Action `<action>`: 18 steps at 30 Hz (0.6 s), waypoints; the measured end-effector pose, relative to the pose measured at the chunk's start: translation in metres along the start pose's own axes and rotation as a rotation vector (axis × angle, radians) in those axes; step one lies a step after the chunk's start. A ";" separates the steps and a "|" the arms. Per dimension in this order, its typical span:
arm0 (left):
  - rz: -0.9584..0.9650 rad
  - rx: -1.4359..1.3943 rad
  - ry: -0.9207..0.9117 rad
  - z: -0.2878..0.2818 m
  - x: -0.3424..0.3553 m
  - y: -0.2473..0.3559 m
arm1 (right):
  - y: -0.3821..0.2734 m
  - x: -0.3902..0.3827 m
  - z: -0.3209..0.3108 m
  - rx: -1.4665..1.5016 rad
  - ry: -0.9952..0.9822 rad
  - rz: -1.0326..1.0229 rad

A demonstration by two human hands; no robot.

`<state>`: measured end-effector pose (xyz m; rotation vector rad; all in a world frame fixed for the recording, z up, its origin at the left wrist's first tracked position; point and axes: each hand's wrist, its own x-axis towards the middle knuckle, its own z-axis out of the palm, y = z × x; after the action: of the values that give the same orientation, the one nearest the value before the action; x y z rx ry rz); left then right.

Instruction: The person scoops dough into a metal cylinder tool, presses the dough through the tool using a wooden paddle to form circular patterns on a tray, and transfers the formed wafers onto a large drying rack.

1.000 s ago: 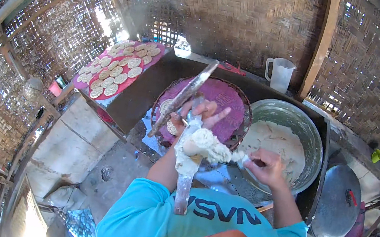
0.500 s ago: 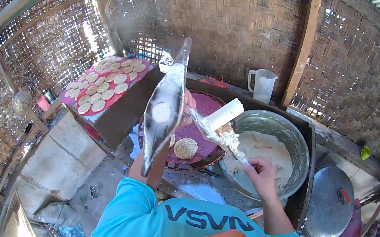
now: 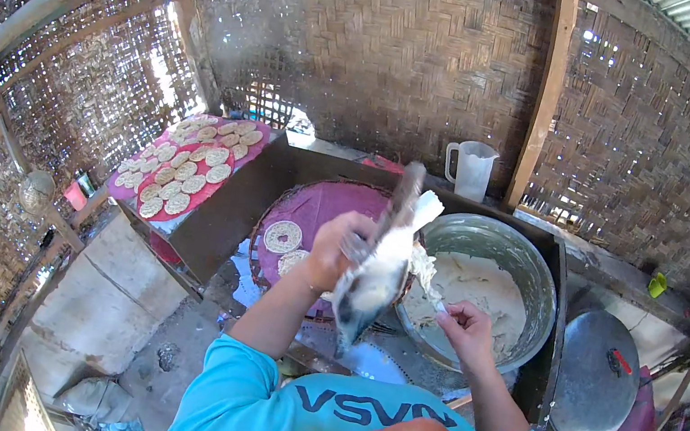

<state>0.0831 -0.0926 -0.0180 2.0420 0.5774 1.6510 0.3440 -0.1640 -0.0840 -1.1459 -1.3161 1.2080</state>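
My left hand [image 3: 340, 247] grips a metal press-like tool [image 3: 374, 284], tilted over the pink round tray [image 3: 309, 210], with white dough on it and a white cylindrical part behind. My right hand [image 3: 467, 332] pinches the handle of a small spatula [image 3: 442, 307] whose upper end is covered in pale sticky dough [image 3: 423, 265], against or very close to the tool. Lacy dough rounds [image 3: 282, 237] lie on the pink tray. Just right of it a large metal basin [image 3: 549, 302] holds a pale dough mass [image 3: 479, 288].
Pink sheets with several lacy rounds [image 3: 185, 173] rest at left beside a dark metal box [image 3: 245, 185]. A clear jug [image 3: 471, 173] stands by the woven wall [image 3: 388, 67]. A lidded metal pot [image 3: 596, 381] sits at right; a green object [image 3: 657, 284] is behind it.
My left hand has swung the tool from upright into a slanted position, its top leaning right, nearer the basin, uncovering the rounds on the tray. My right hand has dropped slightly, still holding the spatula.
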 end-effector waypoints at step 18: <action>0.329 -0.555 0.200 -0.105 0.042 -0.008 | -0.025 0.002 -0.047 -0.905 0.194 -0.372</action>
<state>-0.0115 -0.0530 0.0292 1.6283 -0.1679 1.9424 0.3903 -0.1595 -0.0577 -1.4807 -1.8784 0.1813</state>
